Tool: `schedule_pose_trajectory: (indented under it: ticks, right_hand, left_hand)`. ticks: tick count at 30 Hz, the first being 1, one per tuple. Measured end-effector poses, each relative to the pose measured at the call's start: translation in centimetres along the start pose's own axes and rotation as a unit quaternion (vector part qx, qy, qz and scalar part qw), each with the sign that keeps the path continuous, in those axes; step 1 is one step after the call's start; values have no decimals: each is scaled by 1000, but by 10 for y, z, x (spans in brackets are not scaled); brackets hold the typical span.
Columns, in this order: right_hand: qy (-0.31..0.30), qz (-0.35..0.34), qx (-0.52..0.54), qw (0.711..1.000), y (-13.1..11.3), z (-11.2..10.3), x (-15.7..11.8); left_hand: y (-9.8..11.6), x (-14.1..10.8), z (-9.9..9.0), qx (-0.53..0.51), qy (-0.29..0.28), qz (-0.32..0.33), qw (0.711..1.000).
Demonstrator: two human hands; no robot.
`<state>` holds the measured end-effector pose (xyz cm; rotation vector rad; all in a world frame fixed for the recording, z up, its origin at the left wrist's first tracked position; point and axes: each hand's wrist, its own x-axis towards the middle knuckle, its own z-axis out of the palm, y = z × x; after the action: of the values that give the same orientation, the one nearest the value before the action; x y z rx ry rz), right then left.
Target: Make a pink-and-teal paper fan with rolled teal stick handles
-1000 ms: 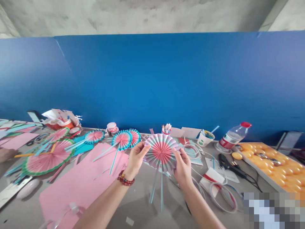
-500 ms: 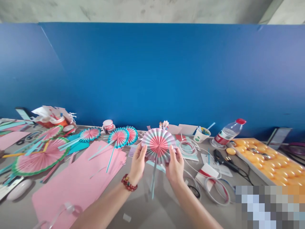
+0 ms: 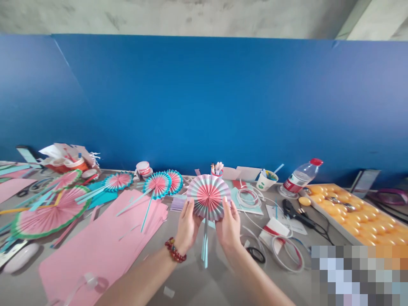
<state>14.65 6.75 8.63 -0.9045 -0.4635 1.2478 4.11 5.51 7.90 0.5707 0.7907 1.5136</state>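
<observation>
Between my two hands is a round pleated paper fan (image 3: 208,193), pink at its centre with grey-green and lilac rings outside. Its pale blue stick handle (image 3: 205,248) hangs down from it, showing as two strips slightly apart at the bottom. My left hand (image 3: 188,225), with a beaded bracelet at the wrist, pinches the fan's lower left edge. On the lower right edge, the thumb and fingers of my right hand (image 3: 228,223) close on the paper. The fan stands upright above the table, facing me.
Pink paper sheets (image 3: 95,242) lie left of my arms, with finished-looking fans (image 3: 157,185) behind. To the right are coiled white cord (image 3: 248,197), a black glue gun (image 3: 296,214), a plastic bottle (image 3: 299,178) and a tray of orange balls (image 3: 353,212). A blue panel (image 3: 204,102) stands behind.
Both hands have slid a little down the fan's sides, showing more of its edge. The handle's strips now appear spread apart at the bottom. The view has shifted slightly.
</observation>
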Motion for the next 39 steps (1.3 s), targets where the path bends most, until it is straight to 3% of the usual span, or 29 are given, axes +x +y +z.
schedule_pose_trajectory:
  ticks: [7,11,14,27,33,39]
  right_hand:
    - [-24,-15,-9,1000,22,-5,-5]
    - [-27,-2,-11,1000,30,-5,-8]
    - [-9,5,4,1000,31,-6,-8]
    - [-29,21,-3,999,39,-6,-15]
    - [-36,21,9,999,43,-9,-13]
    - [-39,6,-18,999,33,-9,-1]
  left_hand:
    - [0,2,-1,-13,31,-8,999]
    - [0,2,-1,-30,1,8,1000]
    - [3,1,2,-38,-9,13,999]
    - [-4,-3,4,-15,-15,-3,1000]
    - [-10,-2,2,-13,7,-15,1000]
    - [-3,10,-4,-12,-15,-9,1000]
